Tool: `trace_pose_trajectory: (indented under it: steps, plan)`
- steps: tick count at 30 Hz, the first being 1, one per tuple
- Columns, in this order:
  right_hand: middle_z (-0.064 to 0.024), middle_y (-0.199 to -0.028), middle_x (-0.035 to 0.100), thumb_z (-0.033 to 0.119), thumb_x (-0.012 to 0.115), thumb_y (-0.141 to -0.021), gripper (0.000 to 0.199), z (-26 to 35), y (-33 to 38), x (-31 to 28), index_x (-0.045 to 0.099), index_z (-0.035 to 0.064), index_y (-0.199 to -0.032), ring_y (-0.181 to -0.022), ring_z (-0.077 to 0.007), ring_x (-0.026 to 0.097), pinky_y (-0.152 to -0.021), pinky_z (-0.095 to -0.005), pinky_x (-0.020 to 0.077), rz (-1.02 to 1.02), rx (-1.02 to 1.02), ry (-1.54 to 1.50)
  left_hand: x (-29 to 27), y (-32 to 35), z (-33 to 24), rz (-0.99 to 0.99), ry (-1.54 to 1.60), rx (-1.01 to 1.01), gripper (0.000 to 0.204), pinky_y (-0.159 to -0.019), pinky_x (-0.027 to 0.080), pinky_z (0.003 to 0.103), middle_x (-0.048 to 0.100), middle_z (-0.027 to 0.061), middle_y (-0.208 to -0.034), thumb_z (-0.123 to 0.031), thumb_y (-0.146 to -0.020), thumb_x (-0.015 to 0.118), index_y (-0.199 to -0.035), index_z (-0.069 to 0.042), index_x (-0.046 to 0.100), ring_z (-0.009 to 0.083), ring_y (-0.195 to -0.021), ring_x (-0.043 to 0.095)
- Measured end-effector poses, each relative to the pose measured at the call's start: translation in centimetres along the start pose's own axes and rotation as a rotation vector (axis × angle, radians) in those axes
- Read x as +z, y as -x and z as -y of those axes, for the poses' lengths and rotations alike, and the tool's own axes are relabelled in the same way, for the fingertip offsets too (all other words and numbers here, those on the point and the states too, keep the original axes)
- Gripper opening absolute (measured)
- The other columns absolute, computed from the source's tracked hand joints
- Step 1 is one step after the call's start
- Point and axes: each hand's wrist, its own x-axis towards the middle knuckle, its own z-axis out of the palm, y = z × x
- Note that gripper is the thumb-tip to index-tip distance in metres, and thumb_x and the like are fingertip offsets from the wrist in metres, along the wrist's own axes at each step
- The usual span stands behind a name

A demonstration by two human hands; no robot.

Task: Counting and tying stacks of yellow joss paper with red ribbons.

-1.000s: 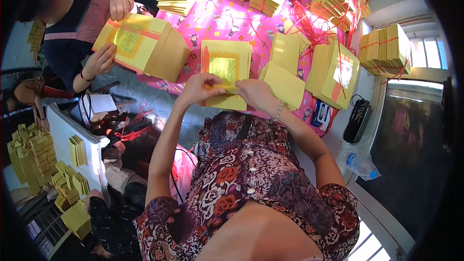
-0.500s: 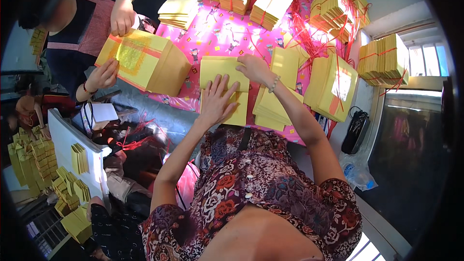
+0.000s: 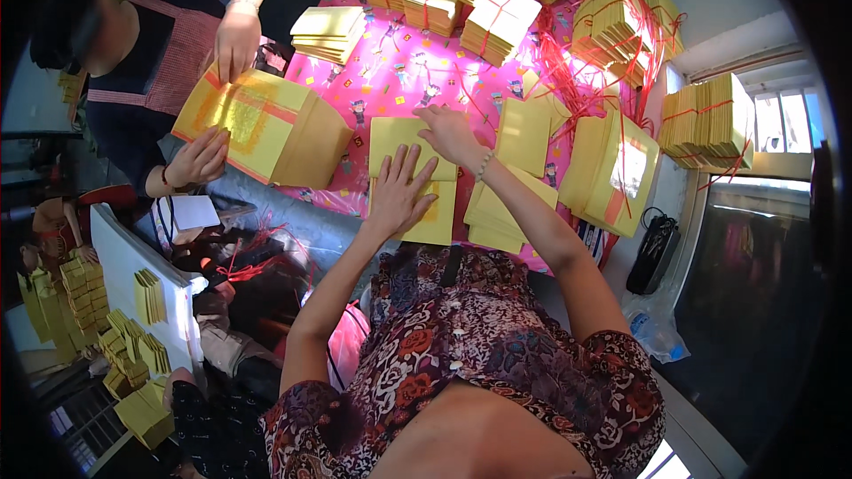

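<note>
Directly in front of me lies a yellow paper sheet (image 3: 389, 133), its upper part folded over, with a patch of orange-gold showing under my fingers. My left hand (image 3: 399, 198) presses flat on it, fingers spread. At the sheet's top right corner hovers or rests my right hand (image 3: 451, 135), fingers stretched out to the left; whether it touches the paper I cannot tell. Right beside it are loose yellow sheets (image 3: 506, 213) and another yellow sheet pile (image 3: 522, 137). A thicker stack of yellow paper (image 3: 590, 164) stands further right.
A co-worker at the left handles a large yellow paper stack (image 3: 288, 137) on the pink patterned tablecloth (image 3: 390, 71). Bundles tied with red string (image 3: 500, 22) line the back. Loose red strings (image 3: 568, 71) hang at the right. A black case (image 3: 653, 253) and plastic bottle (image 3: 657, 337) lie by the window.
My right hand has shifted slightly left along the sheet's top edge, its fingers straightening. My left hand stays flat. The co-worker's hands have moved a little on their stack.
</note>
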Motion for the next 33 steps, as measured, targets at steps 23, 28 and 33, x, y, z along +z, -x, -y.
trace_pose_trajectory:
  steps: [23, 28, 33]
  plan:
    - [-0.0122, -0.094, 0.062, 0.013, 0.063, -0.079, 0.025, 0.9, -0.6, -0.4, 0.064, 0.0060, -0.103, -0.090, -0.0301, 0.062, -0.077, -0.0417, 0.0515, 0.024, 0.052, -0.090, 0.5, -0.8, -0.9, -0.052, 0.019, -0.075, 0.063, -0.109, 0.015, 0.058, 0.019, 0.0215, -0.150, -0.043, -0.090, 0.051, -0.144, -0.017, 0.033, 0.0431, -0.139, 0.014]
    - [-0.0115, -0.095, 0.062, 0.013, 0.064, -0.078, 0.025, 0.6, -0.4, -0.2, 0.064, 0.0062, -0.102, -0.090, -0.0299, 0.062, -0.077, -0.0417, 0.0514, 0.030, 0.056, -0.077, 1.1, -0.8, -0.8, -0.054, 0.020, -0.080, 0.067, -0.109, 0.015, 0.059, 0.020, 0.0220, -0.150, -0.044, -0.088, 0.053, -0.146, -0.018, 0.030, 0.0436, -0.139, 0.013]
    - [-0.0121, -0.092, 0.061, 0.013, 0.064, -0.078, 0.028, 1.2, -0.1, -0.6, 0.062, 0.0064, -0.104, -0.086, -0.0302, 0.062, -0.076, -0.0421, 0.0513, -0.037, 0.028, -0.048, 1.5, -0.7, -0.8, -0.046, 0.019, -0.077, 0.066, -0.108, 0.014, 0.059, 0.016, 0.0230, -0.151, -0.050, -0.090, 0.049, -0.144, -0.015, 0.033, 0.0453, -0.139, 0.010]
